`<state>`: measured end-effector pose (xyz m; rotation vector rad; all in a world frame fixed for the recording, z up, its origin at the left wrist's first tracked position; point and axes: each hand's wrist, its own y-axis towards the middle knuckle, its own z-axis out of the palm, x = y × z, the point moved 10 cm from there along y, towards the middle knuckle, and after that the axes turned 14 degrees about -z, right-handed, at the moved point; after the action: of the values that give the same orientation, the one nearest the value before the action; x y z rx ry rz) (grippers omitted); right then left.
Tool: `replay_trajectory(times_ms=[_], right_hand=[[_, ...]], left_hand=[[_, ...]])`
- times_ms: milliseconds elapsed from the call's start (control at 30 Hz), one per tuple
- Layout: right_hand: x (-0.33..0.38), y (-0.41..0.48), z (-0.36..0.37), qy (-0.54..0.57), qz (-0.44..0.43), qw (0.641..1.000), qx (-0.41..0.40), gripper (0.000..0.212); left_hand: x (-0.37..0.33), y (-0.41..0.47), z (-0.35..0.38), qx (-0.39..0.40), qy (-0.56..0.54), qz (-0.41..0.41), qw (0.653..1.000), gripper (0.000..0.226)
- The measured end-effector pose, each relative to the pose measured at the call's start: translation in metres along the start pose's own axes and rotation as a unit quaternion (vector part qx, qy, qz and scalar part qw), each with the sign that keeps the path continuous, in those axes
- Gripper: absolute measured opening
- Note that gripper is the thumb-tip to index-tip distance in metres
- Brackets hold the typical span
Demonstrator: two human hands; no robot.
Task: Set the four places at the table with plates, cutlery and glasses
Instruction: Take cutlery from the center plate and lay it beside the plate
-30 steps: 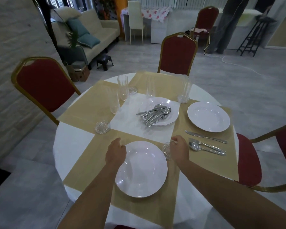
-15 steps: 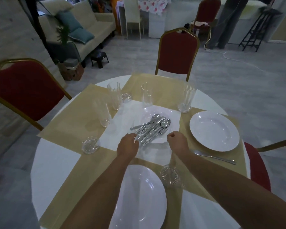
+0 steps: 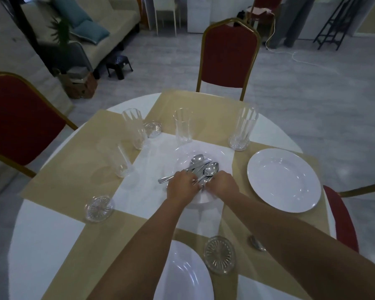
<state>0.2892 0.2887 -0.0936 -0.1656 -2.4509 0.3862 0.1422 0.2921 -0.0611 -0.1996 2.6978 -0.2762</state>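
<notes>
A white plate (image 3: 222,155) in the middle of the round table holds a heap of cutlery (image 3: 200,166). My left hand (image 3: 181,187) and my right hand (image 3: 222,186) meet over the near end of that heap, fingers closed around the handles. A white plate (image 3: 283,179) sits at the right place, another white plate (image 3: 182,276) at the near place. Several tall glasses stand at the far side, such as the glass (image 3: 242,128) on the right. A glass coaster (image 3: 220,254) lies beside the near plate, with a spoon (image 3: 255,242) partly hidden under my right arm.
Beige placemats (image 3: 78,165) cover the white tablecloth. Two more coasters lie at left (image 3: 99,208) and far left (image 3: 153,128). Red chairs stand at the far side (image 3: 228,55), left (image 3: 15,118) and right (image 3: 342,217). A sofa and a person's legs are in the background.
Both hands left the near plate and coaster, reached forward to the centre plate and closed on the cutlery. The view moved forward over the table.
</notes>
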Motion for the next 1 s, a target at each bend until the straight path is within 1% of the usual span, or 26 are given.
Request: replay_trajectory(times_ms=[133, 233, 367, 533, 767, 867, 1000], right_hand=[[0.002, 0.003, 0.0, -0.027, -0.006, 1.0, 0.007, 0.021], [0.002, 0.006, -0.003, -0.04, -0.013, 0.999, 0.007, 0.023], [0.001, 0.009, -0.004, -0.048, -0.016, 0.999, 0.004, 0.024], [-0.002, 0.011, -0.003, -0.055, -0.011, 0.998, -0.001, 0.02], [-0.003, 0.012, -0.002, -0.067, -0.018, 0.998, -0.007, 0.018], [-0.004, 0.014, -0.002, -0.069, -0.023, 0.997, -0.006, 0.019], [-0.007, 0.016, -0.007, -0.07, -0.034, 0.997, -0.015, 0.024]], left_hand=[[-0.008, 0.004, 0.005, 0.003, 0.031, 0.01, 0.999, 0.019], [-0.009, 0.008, 0.005, -0.006, 0.059, -0.002, 0.998, 0.017], [-0.006, 0.012, 0.005, 0.018, 0.069, -0.044, 0.996, 0.016], [0.006, 0.016, 0.002, 0.037, 0.039, -0.096, 0.994, 0.017], [0.01, 0.017, -0.002, 0.066, 0.019, -0.099, 0.993, 0.025], [0.013, 0.014, -0.003, 0.074, -0.011, -0.102, 0.992, 0.022], [0.015, 0.005, 0.002, 0.146, -0.085, -0.119, 0.978, 0.016]])
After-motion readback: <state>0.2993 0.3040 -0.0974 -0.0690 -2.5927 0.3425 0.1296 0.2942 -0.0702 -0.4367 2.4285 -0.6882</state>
